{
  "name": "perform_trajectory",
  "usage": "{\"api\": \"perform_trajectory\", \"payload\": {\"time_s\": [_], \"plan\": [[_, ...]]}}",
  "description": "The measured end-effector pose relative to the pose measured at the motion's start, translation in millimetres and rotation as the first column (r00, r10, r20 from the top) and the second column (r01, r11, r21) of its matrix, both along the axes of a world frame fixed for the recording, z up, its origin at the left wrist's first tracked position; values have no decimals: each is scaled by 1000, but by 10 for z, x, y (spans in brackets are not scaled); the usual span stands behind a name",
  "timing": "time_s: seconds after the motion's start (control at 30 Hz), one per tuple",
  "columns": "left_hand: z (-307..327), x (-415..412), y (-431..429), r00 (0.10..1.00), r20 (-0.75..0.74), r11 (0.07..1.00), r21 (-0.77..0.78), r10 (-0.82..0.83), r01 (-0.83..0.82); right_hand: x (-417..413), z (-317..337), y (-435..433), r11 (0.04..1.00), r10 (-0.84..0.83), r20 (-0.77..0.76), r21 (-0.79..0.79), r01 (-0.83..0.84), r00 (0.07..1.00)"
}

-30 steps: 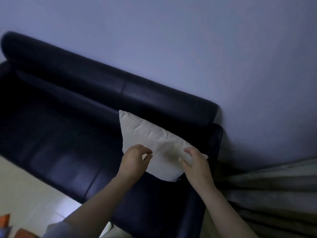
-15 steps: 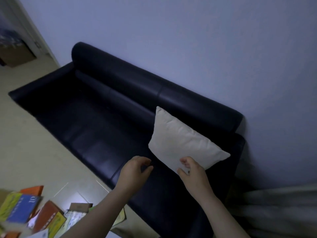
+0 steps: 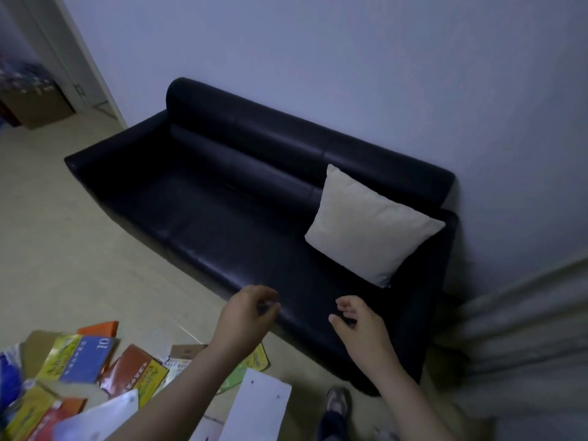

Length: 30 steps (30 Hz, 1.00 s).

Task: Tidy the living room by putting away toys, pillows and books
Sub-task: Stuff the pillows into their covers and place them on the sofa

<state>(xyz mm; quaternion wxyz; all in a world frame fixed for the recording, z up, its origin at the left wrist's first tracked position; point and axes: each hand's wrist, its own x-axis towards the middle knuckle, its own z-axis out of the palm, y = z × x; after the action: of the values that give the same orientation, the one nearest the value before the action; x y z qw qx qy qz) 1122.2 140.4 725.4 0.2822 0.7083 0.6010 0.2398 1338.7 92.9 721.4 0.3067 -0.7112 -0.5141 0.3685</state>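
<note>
A cream pillow (image 3: 369, 224) stands on its lower edge at the right end of the dark sofa (image 3: 222, 198), right of the frame's centre, leaning back against the backrest close to the right armrest; it looks put away. Both hands hang over the front edge of the seat in the lower middle of the frame, well apart from the pillow. The left hand (image 3: 246, 316) and the right hand (image 3: 359, 323) each have loosely curled fingers and hold nothing. If it needs straightening, the pillow should be light and soft and will sag when pinched, so it is best taken by two opposite edges or a corner with the whole hand. What seems left is the heap of books (image 3: 79, 361) on the floor (image 3: 63, 249) in the lower left of the frame, lying flat and overlapping at odd angles, with loose white sheets (image 3: 257, 405) beside and partly over them. The books are probably stiff and heavier in a stack. Their covers look glossy, so they may slide on one another. I would take them a few at a time, squared up, with fingers under the bottom cover and a thumb on top near the spine. The sheets are thin and would bend; I would gather them separately.
</note>
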Motion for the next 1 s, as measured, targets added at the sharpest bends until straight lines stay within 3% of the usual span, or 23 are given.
{"api": "perform_trajectory", "payload": {"time_s": [0.23, 0.53, 0.77, 1.0], "plan": [[183, -140, -678, 996, 75, 998, 21, -55, 54, -197, 255, -769, 998, -56, 33, 35, 55, 998], [208, -131, -1708, 997, 58, 998, 50, -48, 45, -247, 291, -1868, 994, -93, 21, 64, 92, 995], [126, -443, -2891, 999, 20, 999, -21, 39, -39, -491, 194, -2866, 1000, 1, -26, 7, 0, 1000], [196, -839, -3563, 991, 31, 992, 0, 127, -127, -915, 323, -3286, 995, 96, 11, 33, -96, 995]]}}
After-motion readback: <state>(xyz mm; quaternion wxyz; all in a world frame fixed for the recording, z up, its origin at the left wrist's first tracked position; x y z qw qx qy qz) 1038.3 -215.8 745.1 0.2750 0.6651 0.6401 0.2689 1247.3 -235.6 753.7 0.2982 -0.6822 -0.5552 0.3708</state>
